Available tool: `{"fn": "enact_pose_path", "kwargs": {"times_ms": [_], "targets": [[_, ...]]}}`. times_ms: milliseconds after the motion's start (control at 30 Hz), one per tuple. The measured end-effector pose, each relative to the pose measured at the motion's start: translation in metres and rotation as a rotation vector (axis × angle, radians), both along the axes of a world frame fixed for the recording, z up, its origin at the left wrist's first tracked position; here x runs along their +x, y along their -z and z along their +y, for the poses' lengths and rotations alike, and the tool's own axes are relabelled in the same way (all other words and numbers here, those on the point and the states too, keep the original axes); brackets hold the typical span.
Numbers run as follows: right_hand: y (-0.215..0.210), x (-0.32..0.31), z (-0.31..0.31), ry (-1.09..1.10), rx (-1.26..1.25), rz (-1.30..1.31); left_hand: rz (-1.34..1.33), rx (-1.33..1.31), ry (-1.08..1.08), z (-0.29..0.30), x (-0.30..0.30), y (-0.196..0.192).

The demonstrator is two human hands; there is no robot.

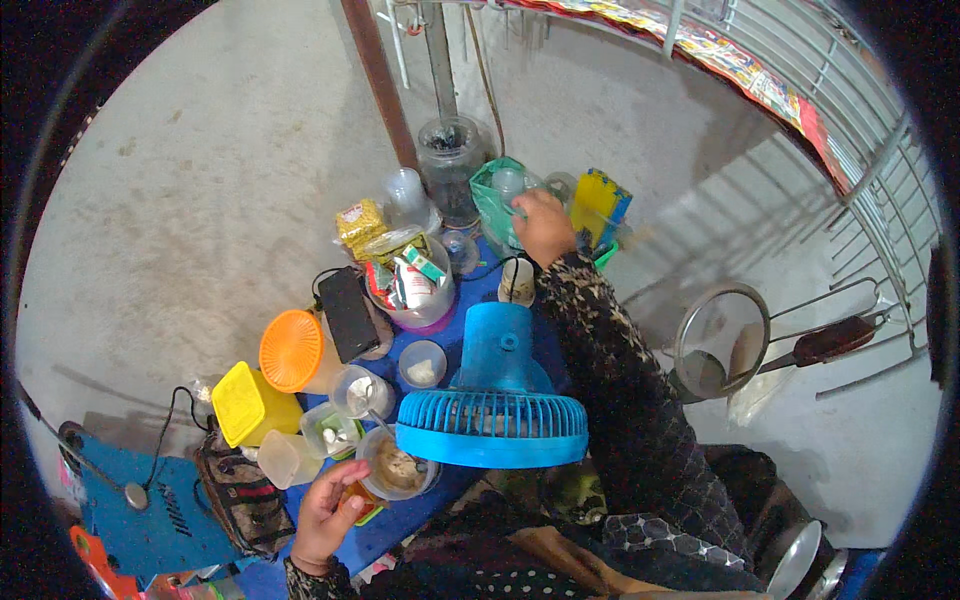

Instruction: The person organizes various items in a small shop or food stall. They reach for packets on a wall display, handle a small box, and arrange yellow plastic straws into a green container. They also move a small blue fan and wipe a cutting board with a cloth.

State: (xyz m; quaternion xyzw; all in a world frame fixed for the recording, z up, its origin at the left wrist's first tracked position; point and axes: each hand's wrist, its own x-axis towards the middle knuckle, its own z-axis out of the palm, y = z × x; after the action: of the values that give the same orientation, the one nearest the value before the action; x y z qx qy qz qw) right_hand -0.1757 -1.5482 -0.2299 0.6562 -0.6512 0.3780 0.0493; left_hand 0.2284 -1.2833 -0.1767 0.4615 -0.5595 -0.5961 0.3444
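Note:
My left hand (325,510) is at the table's near left side, thumb and fingers apart and holding nothing that I can see. Close to its fingertips stands a clear tub (397,468) with a light brown paste or batter and a spoon in it. My right hand (545,225) reaches over the far end of the table. Its fingers curl at the edge of a green plastic bag (488,205) that holds clear plastic cups (508,182). What the fingertips pinch there is hidden. A blue fan (492,425) stands between my arms.
Beside the tub are a cup of white powder (360,392), another small cup (422,364), an orange-lidded container (291,350) and a yellow-lidded box (245,405). Farther back are a phone (348,314), a tub of sachets (410,285) and a large jar (450,170). A wire rack (880,190) hangs right.

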Motion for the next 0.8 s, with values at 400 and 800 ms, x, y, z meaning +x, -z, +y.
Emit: {"fn": "enact_pose_path", "kwargs": {"times_ms": [400,800], "targets": [[0.021,-0.010,-0.039,0.122,0.298,0.603,0.231,-0.103,-0.157,-0.092,-0.043,-0.030],[-0.022,-0.003,0.021,0.074,-0.010,-0.137,0.180,-0.099,0.020,-0.145,-0.072,-0.021]]}}
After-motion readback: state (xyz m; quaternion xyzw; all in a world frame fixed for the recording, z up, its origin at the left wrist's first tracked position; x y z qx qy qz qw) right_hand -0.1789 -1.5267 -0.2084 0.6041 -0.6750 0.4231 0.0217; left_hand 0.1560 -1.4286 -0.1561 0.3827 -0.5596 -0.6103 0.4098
